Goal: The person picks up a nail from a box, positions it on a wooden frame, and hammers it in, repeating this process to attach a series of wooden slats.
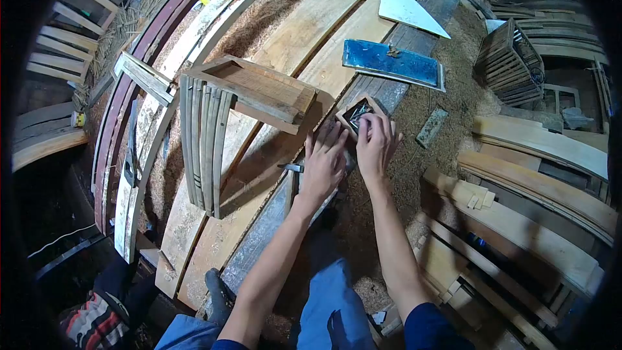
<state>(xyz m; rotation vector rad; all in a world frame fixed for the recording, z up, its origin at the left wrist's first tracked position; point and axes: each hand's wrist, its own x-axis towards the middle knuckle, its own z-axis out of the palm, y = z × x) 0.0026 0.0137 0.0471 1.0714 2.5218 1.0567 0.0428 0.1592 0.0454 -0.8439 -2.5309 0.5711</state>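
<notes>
A small wooden box [345, 116] of dark metal nails [357, 111] sits at the bench edge in front of both hands. My right hand [377, 146] is at its near rim, with thumb and fingertips drawn together over the nails; what they grip is too small to make out. Just left of the box, my left hand [324, 165] rests low over the bench with its fingers stretched forward and the thumb apart. Beside the left wrist lies a hammer [291, 168], its handle pointing toward me. A slatted wooden crate [214, 116] stands on the planks to the left.
Long planks [304, 19] form the bench top. Beyond the box lie a blue panel [382, 58] and a white triangular board [408, 10]. Stacked boards [518, 188] and another slatted crate [512, 68] are at right. Sawdust covers the floor. Someone's striped garment [97, 321] shows lower left.
</notes>
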